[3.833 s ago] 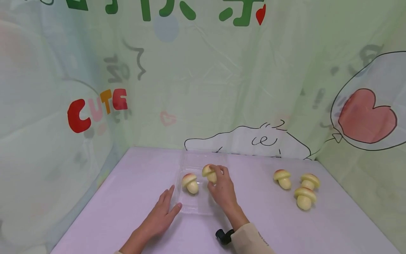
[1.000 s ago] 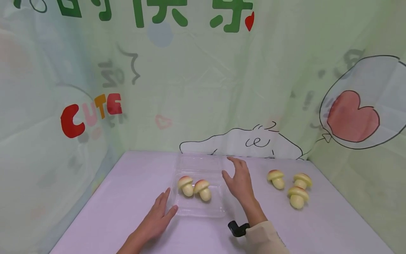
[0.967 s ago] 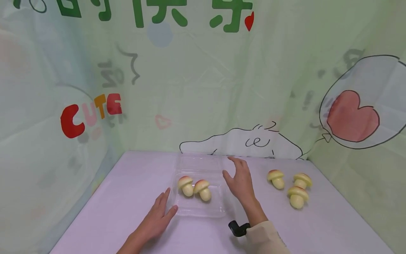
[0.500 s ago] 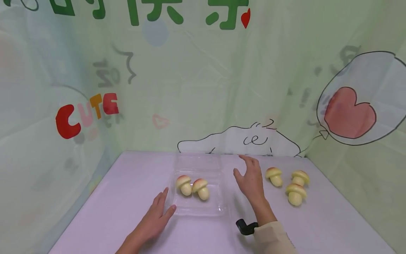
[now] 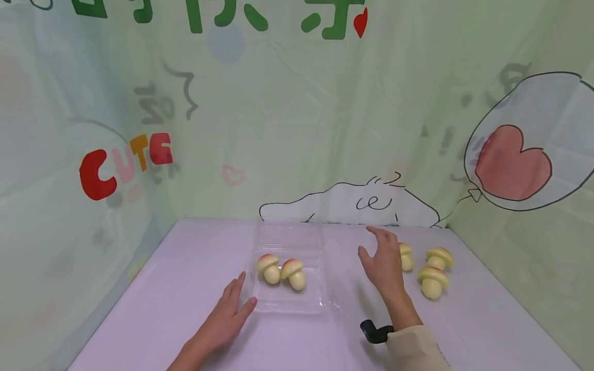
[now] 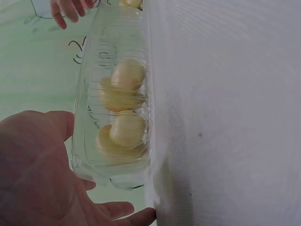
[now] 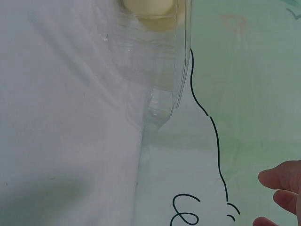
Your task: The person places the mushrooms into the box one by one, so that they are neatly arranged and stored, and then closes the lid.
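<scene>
A clear plastic clamshell box (image 5: 291,307) stands on the table with its lid raised at the back. Two mushroom-shaped pieces (image 5: 268,269) with yellow, red-tinged caps lie side by side inside it. My left hand (image 5: 227,315) is at the box's left side, fingers extended and thumb near the front corner; the left wrist view shows its palm (image 6: 37,165) beside the wall. To the right of the box, my right hand (image 5: 385,262) hovers with fingers spread and nothing in them. It partly hides the nearest of three loose mushroom-shaped pieces (image 5: 433,282).
The table (image 5: 153,299) has a pale lilac cover. Printed curtains (image 5: 287,129) enclose it at the back and both sides. A black wrist mount (image 5: 375,332) sits on my right wrist, by the beige sleeve (image 5: 417,348).
Earlier, my right hand held the second mushroom-shaped piece over the box; that piece now lies inside. My right hand has since moved right, towards the loose pieces. The left hand has stayed beside the box.
</scene>
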{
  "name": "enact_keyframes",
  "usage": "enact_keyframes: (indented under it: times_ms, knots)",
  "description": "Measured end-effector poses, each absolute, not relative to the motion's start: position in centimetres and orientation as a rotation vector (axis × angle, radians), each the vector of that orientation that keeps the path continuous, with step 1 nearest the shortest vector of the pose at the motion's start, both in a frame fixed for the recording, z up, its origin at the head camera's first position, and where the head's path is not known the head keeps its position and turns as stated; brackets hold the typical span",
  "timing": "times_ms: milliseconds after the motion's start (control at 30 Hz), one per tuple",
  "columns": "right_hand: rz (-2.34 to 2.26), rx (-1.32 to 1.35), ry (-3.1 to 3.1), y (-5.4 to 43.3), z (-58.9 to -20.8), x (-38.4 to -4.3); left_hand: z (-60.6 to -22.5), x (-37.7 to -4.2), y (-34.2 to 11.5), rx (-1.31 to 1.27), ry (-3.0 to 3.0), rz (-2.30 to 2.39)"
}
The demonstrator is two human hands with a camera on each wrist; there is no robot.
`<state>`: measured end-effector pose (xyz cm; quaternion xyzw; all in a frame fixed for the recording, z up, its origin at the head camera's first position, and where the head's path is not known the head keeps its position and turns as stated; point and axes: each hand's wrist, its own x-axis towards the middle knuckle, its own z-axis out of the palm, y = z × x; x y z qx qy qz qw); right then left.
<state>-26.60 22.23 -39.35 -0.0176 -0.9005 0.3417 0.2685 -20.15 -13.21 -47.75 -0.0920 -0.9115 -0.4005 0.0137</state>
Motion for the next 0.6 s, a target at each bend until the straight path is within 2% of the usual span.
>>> enact_keyframes:
  times_ms: [600]
  knots:
    - [0.82,-0.092,-2.402,26.1,-40.0,-26.5,-47.6,-20.1,-13.1,-0.274,-2.846,-1.261]
